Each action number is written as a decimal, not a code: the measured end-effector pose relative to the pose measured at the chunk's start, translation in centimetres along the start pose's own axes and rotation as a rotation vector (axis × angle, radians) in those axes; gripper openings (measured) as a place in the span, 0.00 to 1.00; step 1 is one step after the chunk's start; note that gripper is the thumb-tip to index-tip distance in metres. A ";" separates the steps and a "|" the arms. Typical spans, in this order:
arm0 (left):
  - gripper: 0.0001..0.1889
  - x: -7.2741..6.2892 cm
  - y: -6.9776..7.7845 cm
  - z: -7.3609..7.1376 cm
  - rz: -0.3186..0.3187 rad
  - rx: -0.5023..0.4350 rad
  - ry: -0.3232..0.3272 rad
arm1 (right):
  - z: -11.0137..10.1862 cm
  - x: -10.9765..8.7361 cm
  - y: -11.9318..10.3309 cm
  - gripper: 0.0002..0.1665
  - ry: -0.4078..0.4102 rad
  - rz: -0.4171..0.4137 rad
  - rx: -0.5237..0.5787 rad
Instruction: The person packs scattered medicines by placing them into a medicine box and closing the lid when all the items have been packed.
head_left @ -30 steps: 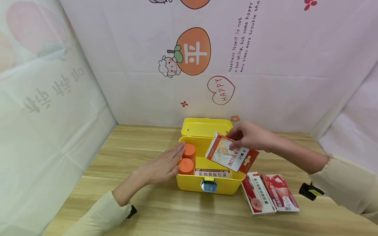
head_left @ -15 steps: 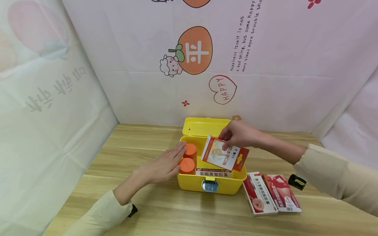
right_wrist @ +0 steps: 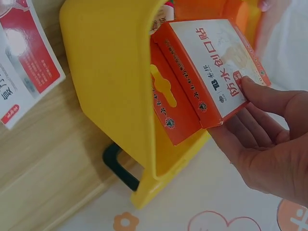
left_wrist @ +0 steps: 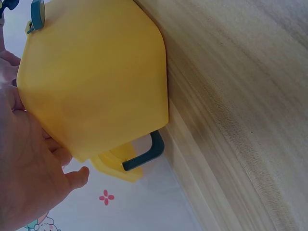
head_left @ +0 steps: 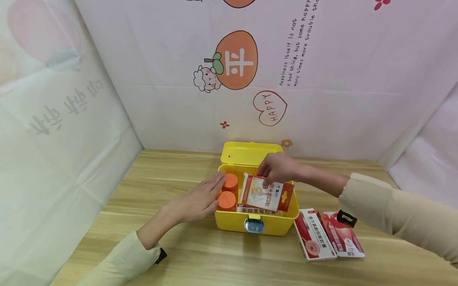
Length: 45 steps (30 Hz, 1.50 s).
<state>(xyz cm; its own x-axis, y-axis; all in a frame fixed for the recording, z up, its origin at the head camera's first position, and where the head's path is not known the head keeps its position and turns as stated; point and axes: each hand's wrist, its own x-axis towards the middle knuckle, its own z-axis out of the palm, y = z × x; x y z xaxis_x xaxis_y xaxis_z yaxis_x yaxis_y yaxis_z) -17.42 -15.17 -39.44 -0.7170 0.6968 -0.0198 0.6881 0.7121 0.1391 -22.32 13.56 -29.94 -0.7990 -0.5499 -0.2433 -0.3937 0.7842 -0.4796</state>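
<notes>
My right hand (head_left: 280,169) pinches a red and white box of adhesive bandages (head_left: 262,193) by its far edge, thumb on the printed face. In the right wrist view the bandage box (right_wrist: 211,62) is tilted within the mouth of the yellow case (right_wrist: 110,72). My left hand (head_left: 193,200) lies with extended fingers along the left rim of the yellow case (head_left: 229,224), beside two orange-capped bottles (head_left: 227,200) standing inside. A medicine box (head_left: 247,209) lies inside along the front wall, partly covered by the bandage box. The lid (head_left: 250,153) is raised.
Two flat medicine boxes, one white and red (head_left: 315,234) and one pink-red (head_left: 341,234), lie on the wooden table (head_left: 200,258) right of the case. A printed cloth (head_left: 171,111) hangs behind. The case has a dark handle (left_wrist: 144,156) at its side.
My right hand has moved left and down with the bandage box, from above the case's right part into its opening. The left hand has stayed at the left rim.
</notes>
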 end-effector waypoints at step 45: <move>0.35 0.1 0.0 -0.1 -0.008 0.006 -0.024 | 4.2 2.5 1.8 0.11 -0.146 -0.045 0.004</move>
<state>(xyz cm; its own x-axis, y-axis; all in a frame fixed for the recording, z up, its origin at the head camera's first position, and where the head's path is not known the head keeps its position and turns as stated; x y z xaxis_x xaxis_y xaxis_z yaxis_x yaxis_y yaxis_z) -17.55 -15.12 -39.35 -0.7199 0.6927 -0.0443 0.6829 0.7182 0.1333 -23.13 12.43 -34.97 -0.7059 -0.6207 -0.3412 -0.4254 0.7567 -0.4964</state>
